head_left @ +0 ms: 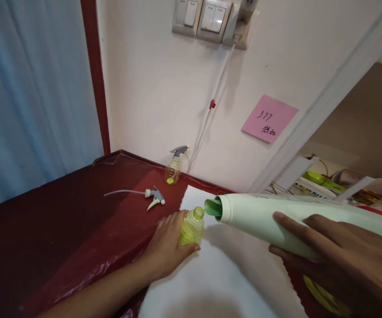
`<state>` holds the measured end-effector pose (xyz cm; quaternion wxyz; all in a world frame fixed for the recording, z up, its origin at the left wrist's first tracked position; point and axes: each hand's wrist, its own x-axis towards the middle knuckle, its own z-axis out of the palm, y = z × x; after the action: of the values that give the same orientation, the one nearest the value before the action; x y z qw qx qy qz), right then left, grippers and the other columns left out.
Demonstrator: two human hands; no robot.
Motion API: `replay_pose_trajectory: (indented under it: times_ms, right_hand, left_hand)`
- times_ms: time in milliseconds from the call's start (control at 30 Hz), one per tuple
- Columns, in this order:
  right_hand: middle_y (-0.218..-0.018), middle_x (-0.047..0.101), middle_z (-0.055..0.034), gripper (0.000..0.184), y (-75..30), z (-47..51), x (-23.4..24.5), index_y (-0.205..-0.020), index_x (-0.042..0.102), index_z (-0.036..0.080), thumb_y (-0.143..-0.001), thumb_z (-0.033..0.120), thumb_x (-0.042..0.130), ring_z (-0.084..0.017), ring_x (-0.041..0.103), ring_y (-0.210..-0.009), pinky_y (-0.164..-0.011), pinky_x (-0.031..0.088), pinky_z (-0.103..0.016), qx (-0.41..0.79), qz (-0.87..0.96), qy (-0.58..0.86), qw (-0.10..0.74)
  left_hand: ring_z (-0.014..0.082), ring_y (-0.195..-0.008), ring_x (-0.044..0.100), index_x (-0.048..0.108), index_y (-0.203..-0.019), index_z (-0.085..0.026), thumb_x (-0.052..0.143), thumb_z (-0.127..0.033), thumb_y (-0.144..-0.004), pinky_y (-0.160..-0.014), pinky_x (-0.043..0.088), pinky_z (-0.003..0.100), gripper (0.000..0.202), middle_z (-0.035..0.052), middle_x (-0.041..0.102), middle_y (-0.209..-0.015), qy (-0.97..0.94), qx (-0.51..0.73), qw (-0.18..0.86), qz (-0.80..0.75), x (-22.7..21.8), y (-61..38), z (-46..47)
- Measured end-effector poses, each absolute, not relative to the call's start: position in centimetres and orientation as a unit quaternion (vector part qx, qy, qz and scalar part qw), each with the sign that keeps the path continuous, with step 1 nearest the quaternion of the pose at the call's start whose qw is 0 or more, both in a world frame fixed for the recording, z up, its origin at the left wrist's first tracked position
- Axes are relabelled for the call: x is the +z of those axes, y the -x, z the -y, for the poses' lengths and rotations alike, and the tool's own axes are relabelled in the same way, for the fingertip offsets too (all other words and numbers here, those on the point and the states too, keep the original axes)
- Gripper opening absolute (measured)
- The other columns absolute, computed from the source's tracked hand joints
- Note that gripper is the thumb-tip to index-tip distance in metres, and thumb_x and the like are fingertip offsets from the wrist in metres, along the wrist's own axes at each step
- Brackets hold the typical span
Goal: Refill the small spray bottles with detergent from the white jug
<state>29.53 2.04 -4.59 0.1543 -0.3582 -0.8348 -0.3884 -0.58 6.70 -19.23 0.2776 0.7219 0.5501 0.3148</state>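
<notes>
My left hand (168, 249) is wrapped round a small yellow-green clear bottle (191, 229), whose mouth is uncapped. Some liquid seems to be inside it. In my right hand (336, 251) is a large pale green jug (260, 216), tipped nearly level, with its green pouring spout close to the small bottle's mouth. Whether liquid is flowing between them I cannot clearly tell. A spray trigger head (154, 196) with a thin tube lies on the dark red table to the left. Behind it a second spray bottle (173, 170) stands upright with its grey trigger on.
White paper (211, 278) lies on the red table (88, 234) under my hands. A white cable (222, 79) hangs from the wall socket down to the table. Blue curtain (32, 97) hangs at left; a cluttered shelf (323, 181) is at right. A pink note (270, 119) sticks to the wall.
</notes>
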Motion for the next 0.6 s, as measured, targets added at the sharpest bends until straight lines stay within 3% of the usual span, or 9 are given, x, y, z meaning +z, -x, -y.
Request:
replay_pose_trajectory:
  times_ms: [67, 233, 400, 600]
  right_hand:
    - [-0.076, 0.067, -0.001, 0.035, -29.6, -2.2, -4.8, -0.126, 0.061, 0.027, -0.102, 0.047, 0.045, -0.021, 0.064, -0.053, -0.044, 0.047, -0.036, -0.412, 0.835, 0.339, 0.134]
    - [-0.077, 0.073, -0.0035, 0.04, -28.9, -2.8, -5.3, -0.115, 0.061, 0.023, -0.103, 0.054, 0.041, -0.019, 0.069, -0.05, -0.039, 0.051, -0.03, -0.401, 0.828, 0.353, 0.174]
    - [-0.075, 0.075, -0.0001, 0.046, -28.8, -3.1, -5.1, -0.107, 0.065, 0.025, -0.095, 0.067, 0.052, -0.014, 0.07, -0.051, -0.046, 0.055, -0.02, -0.263, 0.816, 0.42, 0.299]
    - [-0.095, 0.079, -0.0027, 0.055, -29.3, -4.2, -6.1, -0.106, 0.073, 0.029, -0.073, 0.074, 0.071, -0.022, 0.073, -0.074, -0.058, 0.059, -0.029, -0.103, 0.663, 0.584, 0.457]
  left_hand:
    - [0.0348, -0.125, 0.054, 0.049, -0.137, -0.023, 0.074, -0.039, -0.077, -0.107, 0.038, 0.051, 0.068, 0.0118, 0.061, -0.133, -0.725, 0.317, 0.274, -0.547, -19.3, 0.6, -6.7]
    - [0.0348, -0.125, 0.054, 0.049, -0.136, -0.022, 0.075, -0.038, -0.077, -0.107, 0.039, 0.051, 0.067, 0.0122, 0.062, -0.133, -0.725, 0.316, 0.276, -0.546, -19.4, 0.7, -6.6]
    - [0.0359, -0.13, 0.052, 0.049, -0.135, -0.023, 0.076, -0.04, -0.076, -0.11, 0.036, 0.051, 0.068, 0.0128, 0.06, -0.138, -0.715, 0.308, 0.281, -0.56, -19.6, 0.7, -6.7]
    - [0.0341, -0.134, 0.05, 0.046, -0.137, -0.02, 0.074, -0.039, -0.077, -0.111, 0.035, 0.049, 0.068, 0.0141, 0.058, -0.142, -0.718, 0.304, 0.287, -0.557, -19.7, 0.8, -7.0]
